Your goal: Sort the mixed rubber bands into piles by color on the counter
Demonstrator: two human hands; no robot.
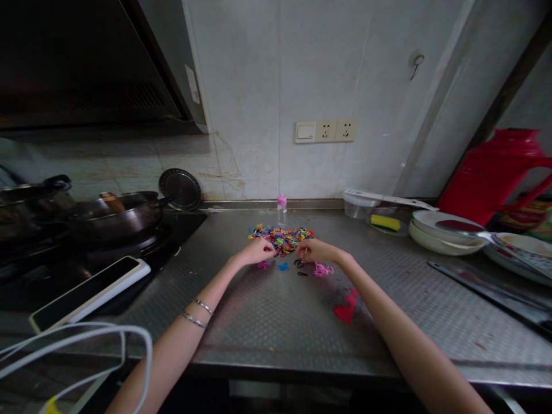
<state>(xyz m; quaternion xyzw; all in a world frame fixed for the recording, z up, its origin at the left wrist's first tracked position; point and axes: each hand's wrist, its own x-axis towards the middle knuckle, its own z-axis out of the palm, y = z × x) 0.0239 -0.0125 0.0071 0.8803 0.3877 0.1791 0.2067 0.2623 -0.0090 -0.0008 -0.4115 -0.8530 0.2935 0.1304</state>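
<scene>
A heap of small multicoloured rubber bands [284, 238] lies on the steel counter. At its left front edge, my left hand [259, 252] is closed with bent fingertips against the heap. My right hand [314, 251] is pinched at the right front edge. Whatever either set of fingers holds is too small to tell. In front of the heap are little groups of bands: pink bands [263, 265] below my left hand, blue bands [283, 267] in the middle, black bands [299, 263] and another pink group [322, 269] under my right hand.
Behind the heap stands a small clear bottle [282, 213] with a pink cap. Pans [116, 218] sit on the stove at left, near a white device [88, 293] with cables. Bowls [446, 238], a knife [487, 293] and a red thermos [495, 178] occupy the right.
</scene>
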